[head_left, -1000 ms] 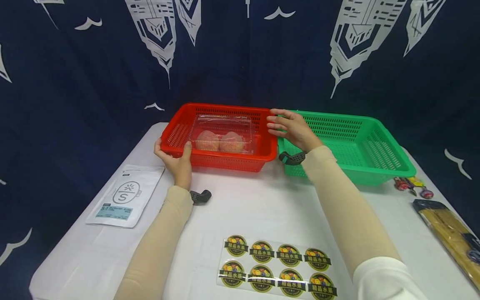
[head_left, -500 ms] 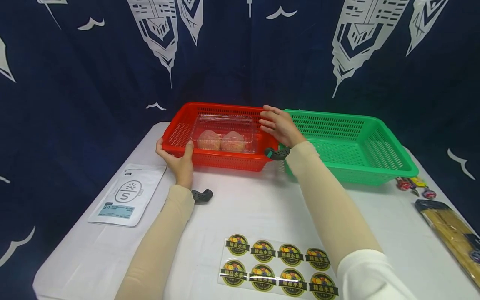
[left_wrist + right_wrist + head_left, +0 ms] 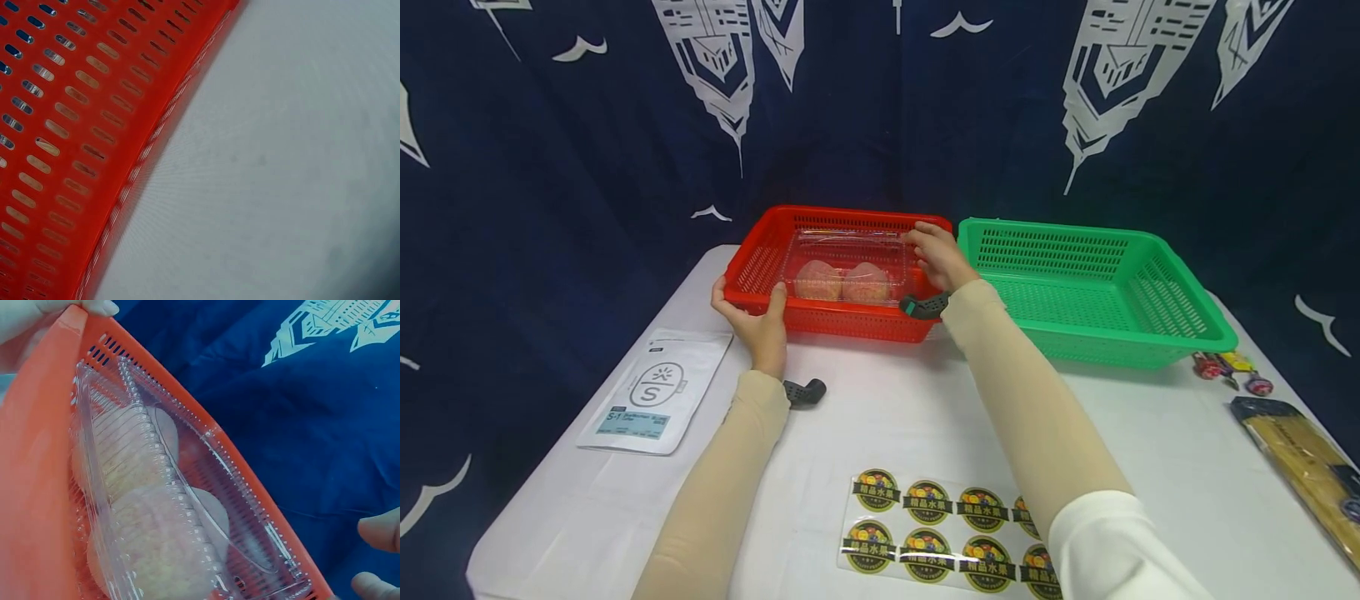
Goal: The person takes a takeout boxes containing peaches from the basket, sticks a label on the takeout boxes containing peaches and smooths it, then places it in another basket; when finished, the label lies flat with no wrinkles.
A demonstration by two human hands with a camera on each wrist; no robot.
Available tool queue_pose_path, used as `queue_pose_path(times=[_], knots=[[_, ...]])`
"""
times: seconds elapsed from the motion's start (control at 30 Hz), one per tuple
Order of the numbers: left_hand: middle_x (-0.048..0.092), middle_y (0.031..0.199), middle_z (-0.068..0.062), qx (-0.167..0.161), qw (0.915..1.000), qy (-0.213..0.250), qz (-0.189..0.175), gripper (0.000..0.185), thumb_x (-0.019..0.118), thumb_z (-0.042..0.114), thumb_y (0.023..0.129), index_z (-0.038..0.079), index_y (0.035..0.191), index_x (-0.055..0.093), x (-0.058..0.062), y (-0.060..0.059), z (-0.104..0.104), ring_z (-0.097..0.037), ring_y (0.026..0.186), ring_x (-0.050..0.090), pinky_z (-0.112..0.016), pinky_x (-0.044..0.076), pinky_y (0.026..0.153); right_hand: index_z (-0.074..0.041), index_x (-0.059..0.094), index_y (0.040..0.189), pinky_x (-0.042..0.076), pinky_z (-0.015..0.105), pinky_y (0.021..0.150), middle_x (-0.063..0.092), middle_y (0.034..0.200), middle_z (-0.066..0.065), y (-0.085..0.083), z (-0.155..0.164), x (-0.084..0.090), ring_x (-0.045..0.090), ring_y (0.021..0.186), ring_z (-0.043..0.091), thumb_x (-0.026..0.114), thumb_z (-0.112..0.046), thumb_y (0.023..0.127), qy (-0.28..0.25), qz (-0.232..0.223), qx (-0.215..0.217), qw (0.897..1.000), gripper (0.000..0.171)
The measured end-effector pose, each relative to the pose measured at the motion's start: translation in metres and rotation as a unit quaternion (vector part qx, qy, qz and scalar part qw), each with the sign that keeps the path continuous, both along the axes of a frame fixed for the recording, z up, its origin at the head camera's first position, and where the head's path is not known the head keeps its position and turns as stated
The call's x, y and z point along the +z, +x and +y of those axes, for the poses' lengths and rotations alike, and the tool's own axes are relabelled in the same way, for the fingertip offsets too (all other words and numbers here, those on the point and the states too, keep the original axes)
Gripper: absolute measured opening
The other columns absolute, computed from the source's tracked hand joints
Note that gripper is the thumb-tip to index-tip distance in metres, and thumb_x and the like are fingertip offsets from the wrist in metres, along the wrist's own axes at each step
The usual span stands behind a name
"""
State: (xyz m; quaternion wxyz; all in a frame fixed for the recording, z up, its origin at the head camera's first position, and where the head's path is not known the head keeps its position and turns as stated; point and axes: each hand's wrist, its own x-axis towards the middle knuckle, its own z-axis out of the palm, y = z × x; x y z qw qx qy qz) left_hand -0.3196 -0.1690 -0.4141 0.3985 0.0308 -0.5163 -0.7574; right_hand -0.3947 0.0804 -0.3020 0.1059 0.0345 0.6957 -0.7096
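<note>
My left hand (image 3: 752,321) grips the red basket (image 3: 752,267); my right hand (image 3: 934,254), fingers loose, could crush the clear box (image 3: 850,262).

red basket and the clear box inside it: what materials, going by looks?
Red basket: looks like moulded plastic, semi-glossy, with uniform slotted walls and a rolled rim; the left hand grips its near-left corner. Clear box: probably thin formed plastic, transparent, glossy, with ribbed walls and a beaded edge in the right wrist view; two pale round items show through. The right hand reaches it.
</note>
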Motion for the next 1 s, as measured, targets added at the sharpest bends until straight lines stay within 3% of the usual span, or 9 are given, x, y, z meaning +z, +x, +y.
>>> queue_pose_path(times=[0.3,0.4,0.53,0.8,1.0], knots=[[0.037,0.162,-0.017,-0.009,0.9998,0.009,0.014,0.087,0.078,0.002,0.092,0.008,0.159,0.022,0.002,-0.001,0.001,-0.037,0.152,0.038,-0.054,0.041,0.123,-0.015,0.018,0.174,0.026,0.060,0.130,0.028,0.175,0.012,-0.003,-0.006,-0.013,0.030,0.159,0.034,0.062,-0.019,0.108,0.054,-0.020,0.035,0.998,0.080],[0.034,0.164,-0.021,-0.014,0.9997,0.008,0.019,0.088,0.077,0.001,0.091,0.006,0.159,0.021,0.004,0.001,0.001,-0.041,0.153,0.035,-0.056,0.039,0.124,-0.016,0.015,0.174,0.025,0.060,0.130,0.027,0.175,0.013,-0.003,-0.007,-0.015,0.030,0.159,0.035,0.063,-0.019,0.107,0.057,-0.026,0.039,0.997,0.082],[0.031,0.164,-0.025,-0.019,0.9996,0.008,0.021,0.086,0.075,0.000,0.092,0.002,0.158,0.021,0.016,0.014,0.005,-0.045,0.153,0.033,-0.057,0.038,0.124,-0.017,0.011,0.175,0.024,0.059,0.131,0.021,0.177,0.013,-0.002,-0.007,-0.014,0.027,0.160,0.037,0.063,-0.020,0.108,0.080,-0.039,0.057,0.994,0.085],[0.039,0.160,-0.013,-0.004,1.0000,-0.001,0.008,0.083,0.077,0.004,0.093,0.010,0.158,0.025,0.000,-0.001,0.000,-0.032,0.149,0.041,-0.045,0.045,0.122,-0.012,-0.001,0.174,0.027,0.058,0.130,0.006,0.181,0.013,-0.003,-0.006,-0.017,0.023,0.161,0.040,0.067,-0.029,0.104,0.160,-0.060,0.093,0.981,0.099],[0.039,0.160,-0.013,-0.005,1.0000,-0.001,0.007,0.082,0.077,0.004,0.093,0.012,0.157,0.025,0.000,-0.001,-0.001,-0.032,0.149,0.041,-0.044,0.045,0.121,0.001,0.032,0.166,0.043,0.051,0.123,0.033,0.171,0.020,-0.005,-0.011,-0.016,0.042,0.151,0.041,0.063,-0.028,0.107,0.165,-0.088,0.105,0.977,0.073]])
